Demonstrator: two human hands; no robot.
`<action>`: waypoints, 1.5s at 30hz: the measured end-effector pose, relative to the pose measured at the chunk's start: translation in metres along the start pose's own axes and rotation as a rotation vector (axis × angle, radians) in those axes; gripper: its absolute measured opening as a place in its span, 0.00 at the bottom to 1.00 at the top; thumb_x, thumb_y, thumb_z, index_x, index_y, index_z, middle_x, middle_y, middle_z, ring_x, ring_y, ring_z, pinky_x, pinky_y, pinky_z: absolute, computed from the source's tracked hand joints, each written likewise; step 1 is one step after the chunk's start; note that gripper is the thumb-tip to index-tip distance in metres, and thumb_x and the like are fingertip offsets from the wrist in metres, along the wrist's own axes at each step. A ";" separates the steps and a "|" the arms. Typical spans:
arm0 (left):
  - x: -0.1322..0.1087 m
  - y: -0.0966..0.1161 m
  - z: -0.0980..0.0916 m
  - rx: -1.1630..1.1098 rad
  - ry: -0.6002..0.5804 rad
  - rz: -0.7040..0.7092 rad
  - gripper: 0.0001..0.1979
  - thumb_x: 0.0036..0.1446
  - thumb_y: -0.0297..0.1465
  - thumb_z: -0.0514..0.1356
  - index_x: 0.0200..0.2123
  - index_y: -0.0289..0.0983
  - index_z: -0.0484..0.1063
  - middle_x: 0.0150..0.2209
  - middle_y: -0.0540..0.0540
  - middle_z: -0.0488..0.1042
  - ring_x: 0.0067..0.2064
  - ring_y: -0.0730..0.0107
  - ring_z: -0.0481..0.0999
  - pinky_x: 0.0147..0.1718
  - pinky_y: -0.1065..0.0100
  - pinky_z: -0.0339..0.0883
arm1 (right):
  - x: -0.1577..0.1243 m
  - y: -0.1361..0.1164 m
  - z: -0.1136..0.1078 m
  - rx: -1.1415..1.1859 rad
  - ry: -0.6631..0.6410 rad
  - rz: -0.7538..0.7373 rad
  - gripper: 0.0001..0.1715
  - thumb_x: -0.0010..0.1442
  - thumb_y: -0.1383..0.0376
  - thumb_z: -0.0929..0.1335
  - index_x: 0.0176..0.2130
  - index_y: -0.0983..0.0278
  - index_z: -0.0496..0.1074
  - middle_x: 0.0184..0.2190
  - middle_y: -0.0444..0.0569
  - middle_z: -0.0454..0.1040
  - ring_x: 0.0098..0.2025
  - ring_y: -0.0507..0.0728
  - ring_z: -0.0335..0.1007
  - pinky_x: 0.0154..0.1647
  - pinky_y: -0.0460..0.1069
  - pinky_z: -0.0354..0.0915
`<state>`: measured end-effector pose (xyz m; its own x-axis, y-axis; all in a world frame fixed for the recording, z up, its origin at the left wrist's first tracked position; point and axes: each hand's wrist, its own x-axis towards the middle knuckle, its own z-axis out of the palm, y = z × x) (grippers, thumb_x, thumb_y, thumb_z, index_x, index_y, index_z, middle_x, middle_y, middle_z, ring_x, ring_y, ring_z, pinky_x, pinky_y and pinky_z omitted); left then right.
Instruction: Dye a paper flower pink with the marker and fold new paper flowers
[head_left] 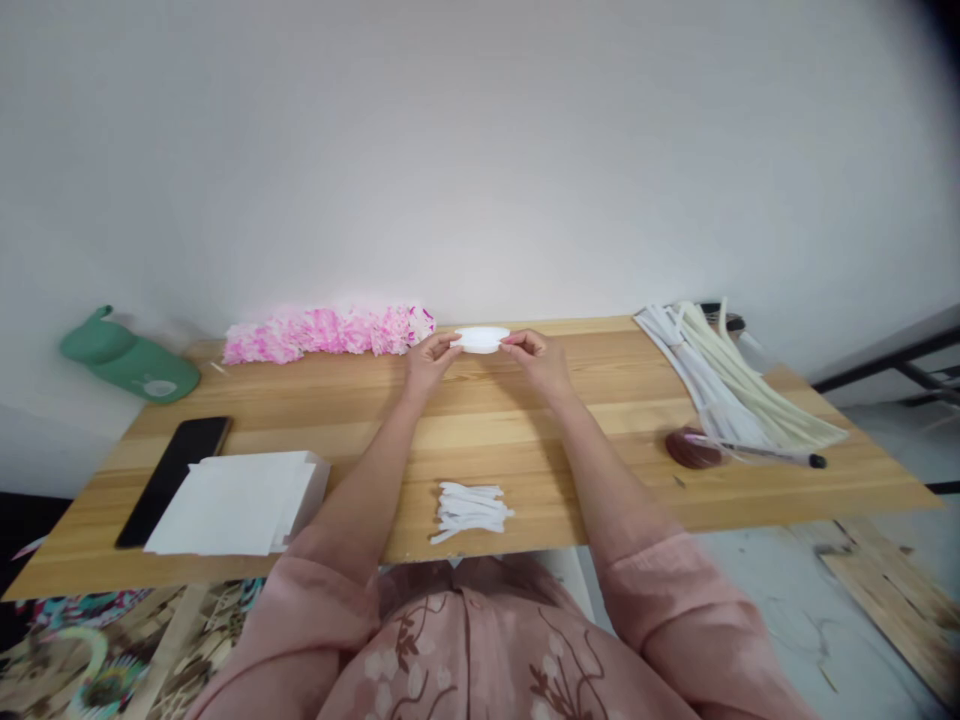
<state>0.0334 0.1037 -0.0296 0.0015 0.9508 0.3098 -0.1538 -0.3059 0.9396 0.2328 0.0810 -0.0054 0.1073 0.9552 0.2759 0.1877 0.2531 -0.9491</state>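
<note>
1. Green bottle (139,362): far left of the wooden surface (540,440), near the wall.
2. Black phone (166,480): lying flat, in front of the bottle.
3. White paper stack (225,505): near edge, right beside the phone, covering part of it.
4. Pink ruffled strip (322,335): along the back, by the wall.
5. Left hand (427,362): fingers closed on the left end of the white piece.
6. Short white strips (471,508): small pile at the near edge, between the forearms.
7. White piece (481,340): oval outline, held between both hands toward the back.
8. Right hand (541,362): fingers pinching its right end.
9. Dark red round item (691,449): right side, can't identify.
10. Long white and cream strips (724,385): bundled, back right, spread toward the near edge.
</note>
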 end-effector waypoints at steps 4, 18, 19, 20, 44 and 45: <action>0.001 0.001 -0.002 -0.017 -0.032 -0.009 0.19 0.42 0.36 0.69 0.39 0.36 0.75 0.37 0.44 0.80 0.40 0.66 0.79 0.42 0.64 0.72 | 0.000 -0.001 0.000 0.002 -0.012 0.002 0.09 0.47 0.59 0.72 0.30 0.61 0.75 0.33 0.46 0.78 0.37 0.56 0.73 0.44 0.53 0.65; 0.001 -0.002 -0.005 0.093 0.003 0.028 0.12 0.44 0.38 0.68 0.29 0.36 0.76 0.30 0.48 0.79 0.33 0.70 0.77 0.36 0.68 0.70 | 0.000 -0.001 -0.001 -0.028 0.003 0.024 0.12 0.48 0.57 0.72 0.32 0.62 0.76 0.31 0.45 0.78 0.34 0.54 0.71 0.39 0.50 0.64; 0.001 -0.002 -0.005 0.107 0.009 0.041 0.12 0.44 0.38 0.68 0.29 0.36 0.77 0.30 0.48 0.79 0.33 0.70 0.77 0.35 0.68 0.70 | 0.000 -0.001 -0.001 -0.022 0.002 0.025 0.12 0.48 0.57 0.72 0.32 0.62 0.76 0.32 0.45 0.78 0.34 0.54 0.71 0.39 0.50 0.64; 0.001 -0.002 -0.006 0.116 0.013 0.048 0.11 0.43 0.37 0.68 0.28 0.36 0.77 0.30 0.48 0.79 0.33 0.71 0.77 0.34 0.69 0.70 | 0.000 0.000 -0.002 -0.016 0.001 0.023 0.12 0.48 0.57 0.72 0.32 0.62 0.76 0.32 0.45 0.78 0.34 0.54 0.71 0.40 0.50 0.64; 0.003 -0.006 -0.005 0.020 -0.030 -0.002 0.17 0.42 0.38 0.69 0.35 0.36 0.78 0.35 0.45 0.80 0.36 0.67 0.78 0.39 0.64 0.72 | 0.001 0.004 0.000 0.003 -0.026 -0.003 0.10 0.48 0.59 0.72 0.31 0.61 0.75 0.35 0.47 0.79 0.37 0.56 0.73 0.43 0.52 0.66; 0.003 -0.006 -0.005 0.022 -0.027 -0.004 0.17 0.41 0.38 0.70 0.35 0.36 0.78 0.34 0.45 0.80 0.36 0.68 0.78 0.39 0.64 0.72 | 0.001 0.004 0.000 0.004 -0.025 -0.002 0.10 0.48 0.59 0.72 0.30 0.62 0.75 0.35 0.47 0.79 0.37 0.56 0.73 0.43 0.52 0.66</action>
<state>0.0290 0.1085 -0.0351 0.0283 0.9506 0.3092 -0.1324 -0.3030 0.9437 0.2340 0.0827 -0.0088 0.0822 0.9583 0.2736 0.1843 0.2552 -0.9492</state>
